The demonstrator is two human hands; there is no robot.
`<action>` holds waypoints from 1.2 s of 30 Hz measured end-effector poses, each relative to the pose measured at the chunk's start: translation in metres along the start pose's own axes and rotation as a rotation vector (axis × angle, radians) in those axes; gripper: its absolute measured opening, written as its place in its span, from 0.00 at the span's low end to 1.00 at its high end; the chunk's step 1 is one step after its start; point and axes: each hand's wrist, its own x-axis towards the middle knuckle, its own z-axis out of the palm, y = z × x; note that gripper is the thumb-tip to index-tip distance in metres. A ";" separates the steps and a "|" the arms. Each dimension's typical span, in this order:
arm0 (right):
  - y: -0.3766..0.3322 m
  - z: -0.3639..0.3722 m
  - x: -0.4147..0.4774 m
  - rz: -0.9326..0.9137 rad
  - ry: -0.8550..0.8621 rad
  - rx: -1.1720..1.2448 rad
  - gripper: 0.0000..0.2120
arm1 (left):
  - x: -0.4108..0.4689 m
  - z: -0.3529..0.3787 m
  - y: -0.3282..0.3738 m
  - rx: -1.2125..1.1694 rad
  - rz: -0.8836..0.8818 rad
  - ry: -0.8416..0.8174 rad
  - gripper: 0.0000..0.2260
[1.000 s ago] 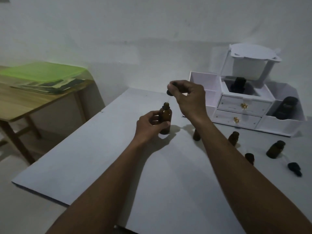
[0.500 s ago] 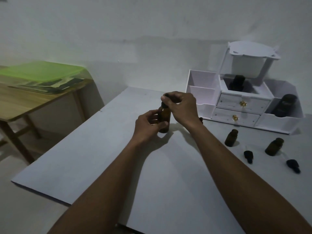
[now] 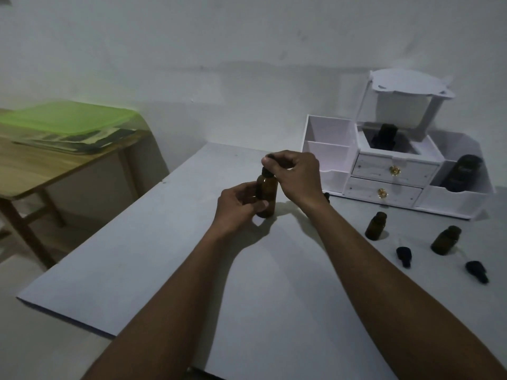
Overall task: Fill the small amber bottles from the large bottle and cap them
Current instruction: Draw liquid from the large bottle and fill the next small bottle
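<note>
Fingers (image 3: 270,167) of right hand (image 3: 297,175) pinched shut on cap (image 3: 267,171), seated at bottle (image 3: 266,194) neck. Bottle gripped by left hand (image 3: 237,208). Capping step judged underway; clockwise twisting required next.

Wooden side table (image 3: 41,171) far left; green lid (image 3: 68,119) atop.

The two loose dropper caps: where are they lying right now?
In the head view, both lie on the white table at the right, beyond the right forearm: one dropper cap between the two uncapped small amber bottles, the other nearer the right edge.
</note>
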 end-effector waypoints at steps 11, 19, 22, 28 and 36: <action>-0.001 0.002 0.005 0.000 0.033 0.018 0.05 | -0.004 0.001 0.005 0.155 0.048 0.035 0.25; 0.000 0.002 0.001 -0.017 0.026 0.001 0.06 | -0.011 0.004 0.011 0.193 0.039 0.030 0.23; -0.003 0.000 0.000 -0.035 0.048 0.012 0.08 | -0.015 0.007 0.015 0.271 0.076 0.030 0.21; -0.026 -0.012 0.013 -0.120 0.111 0.070 0.09 | -0.021 0.010 0.016 0.411 0.252 0.186 0.30; -0.056 -0.092 0.022 -0.198 0.251 0.212 0.05 | -0.064 0.048 0.028 0.432 0.584 0.239 0.13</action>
